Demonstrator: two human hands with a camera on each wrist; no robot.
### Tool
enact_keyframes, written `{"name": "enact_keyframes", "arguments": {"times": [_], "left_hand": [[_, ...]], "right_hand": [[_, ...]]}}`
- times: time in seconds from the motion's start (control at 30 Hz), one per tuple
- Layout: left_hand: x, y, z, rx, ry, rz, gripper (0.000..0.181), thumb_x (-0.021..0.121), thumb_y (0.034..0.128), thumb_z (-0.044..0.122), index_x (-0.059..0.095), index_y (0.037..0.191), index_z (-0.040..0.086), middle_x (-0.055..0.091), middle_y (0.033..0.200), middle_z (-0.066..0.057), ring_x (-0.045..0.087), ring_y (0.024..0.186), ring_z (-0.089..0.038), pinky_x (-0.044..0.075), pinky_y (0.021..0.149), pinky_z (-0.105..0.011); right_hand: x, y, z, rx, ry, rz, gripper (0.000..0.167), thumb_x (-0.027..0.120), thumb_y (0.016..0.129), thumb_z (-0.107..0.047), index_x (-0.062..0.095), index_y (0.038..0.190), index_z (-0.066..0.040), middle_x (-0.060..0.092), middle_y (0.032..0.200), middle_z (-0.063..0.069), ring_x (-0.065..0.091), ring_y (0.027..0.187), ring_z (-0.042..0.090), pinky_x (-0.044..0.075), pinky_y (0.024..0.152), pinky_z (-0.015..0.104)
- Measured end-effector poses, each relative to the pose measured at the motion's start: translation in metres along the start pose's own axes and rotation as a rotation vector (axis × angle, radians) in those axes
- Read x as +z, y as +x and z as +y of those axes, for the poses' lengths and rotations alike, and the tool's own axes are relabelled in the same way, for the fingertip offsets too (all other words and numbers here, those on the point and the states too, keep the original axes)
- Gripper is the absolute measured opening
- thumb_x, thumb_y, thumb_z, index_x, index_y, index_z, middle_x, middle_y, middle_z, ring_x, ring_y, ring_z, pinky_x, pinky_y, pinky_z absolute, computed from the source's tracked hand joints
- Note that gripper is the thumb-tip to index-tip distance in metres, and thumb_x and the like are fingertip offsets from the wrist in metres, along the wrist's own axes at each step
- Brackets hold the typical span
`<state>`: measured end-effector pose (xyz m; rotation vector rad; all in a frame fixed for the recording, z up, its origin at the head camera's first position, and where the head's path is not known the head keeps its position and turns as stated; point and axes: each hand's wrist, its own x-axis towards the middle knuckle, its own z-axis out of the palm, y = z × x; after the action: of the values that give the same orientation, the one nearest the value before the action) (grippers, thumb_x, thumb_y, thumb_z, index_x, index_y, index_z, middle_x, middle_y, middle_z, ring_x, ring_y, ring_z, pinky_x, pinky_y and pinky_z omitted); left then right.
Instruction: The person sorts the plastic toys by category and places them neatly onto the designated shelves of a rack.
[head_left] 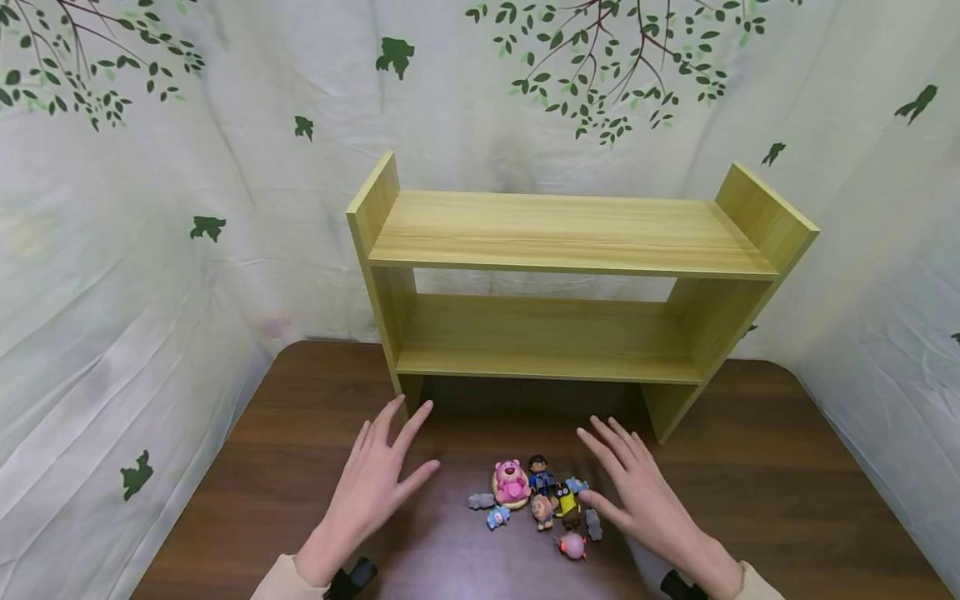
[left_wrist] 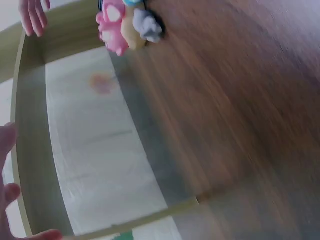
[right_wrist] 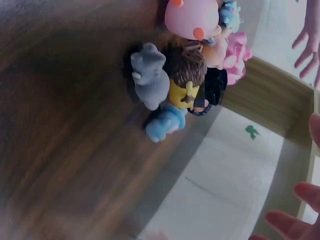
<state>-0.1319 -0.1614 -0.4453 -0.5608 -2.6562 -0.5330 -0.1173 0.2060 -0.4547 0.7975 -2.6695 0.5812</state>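
A cluster of small toy figures lies on the table between my two hands. It includes a pink bear, a dark-haired figure in blue, a black-and-yellow figure, a round pink figure and a grey figure. My left hand hovers left of the cluster, fingers spread, holding nothing. On the other side my right hand is spread with its thumb beside the toys; whether it touches any is unclear. Small blue figures lie among the rest.
Behind the toys a light wooden shelf with two boards and raised side panels stands on the brown table. A white curtain with leaf prints hangs behind and at both sides.
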Motion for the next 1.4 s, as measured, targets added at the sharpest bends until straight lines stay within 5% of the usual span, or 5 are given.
{"name": "enact_keyframes", "arguments": {"times": [0.17, 0.4, 1.0, 1.23, 1.4], "left_hand": [[-0.001, 0.002, -0.013, 0.010, -0.004, 0.107, 0.079, 0.071, 0.0837, 0.038, 0.031, 0.150, 0.029, 0.035, 0.139, -0.020, 0.055, 0.104, -0.043, 0.042, 0.087, -0.056], [-0.003, 0.010, -0.032, 0.055, -0.041, 0.218, 0.072, 0.067, 0.0882, 0.034, 0.031, 0.150, 0.025, 0.039, 0.134, -0.020, 0.059, 0.083, -0.038, 0.047, 0.072, -0.051], [0.001, 0.032, -0.048, 0.088, -0.156, 0.248, 0.078, 0.071, 0.0834, 0.011, 0.030, 0.150, 0.021, 0.035, 0.141, -0.017, 0.050, 0.119, -0.032, 0.049, 0.063, -0.045], [0.007, 0.038, -0.049, 0.060, -0.153, 0.272, 0.078, 0.070, 0.0845, 0.007, 0.031, 0.150, 0.023, 0.039, 0.139, -0.016, 0.052, 0.057, -0.022, 0.038, 0.048, -0.031], [0.013, 0.039, -0.050, 0.042, -0.159, 0.258, 0.075, 0.068, 0.0863, 0.008, 0.032, 0.149, 0.025, 0.041, 0.137, -0.017, 0.051, 0.054, -0.022, 0.038, 0.047, -0.031]], "right_hand": [[0.007, 0.002, 0.000, -0.049, 0.058, -0.011, 0.077, 0.071, 0.086, -0.031, 0.030, 0.151, -0.022, 0.029, 0.152, 0.006, 0.024, 0.139, 0.029, 0.004, 0.113, 0.032], [0.017, 0.003, 0.002, -0.095, 0.094, -0.024, 0.075, 0.074, 0.083, -0.023, 0.037, 0.147, -0.016, 0.036, 0.148, 0.007, 0.033, 0.134, 0.032, 0.033, 0.100, 0.055], [0.036, -0.008, 0.005, -0.101, 0.161, -0.127, 0.060, 0.076, 0.081, -0.022, 0.052, 0.134, -0.007, 0.051, 0.136, 0.009, 0.048, 0.123, 0.026, 0.044, 0.092, 0.047], [0.039, -0.010, 0.008, -0.098, 0.163, -0.149, 0.050, 0.074, 0.083, -0.020, 0.057, 0.127, -0.003, 0.053, 0.132, 0.012, 0.051, 0.118, 0.028, 0.046, 0.090, 0.047], [0.040, -0.010, 0.009, -0.041, 0.188, -0.241, 0.049, 0.072, 0.085, -0.023, 0.056, 0.128, -0.005, 0.052, 0.133, 0.010, 0.051, 0.119, 0.028, 0.045, 0.090, 0.047]]}}
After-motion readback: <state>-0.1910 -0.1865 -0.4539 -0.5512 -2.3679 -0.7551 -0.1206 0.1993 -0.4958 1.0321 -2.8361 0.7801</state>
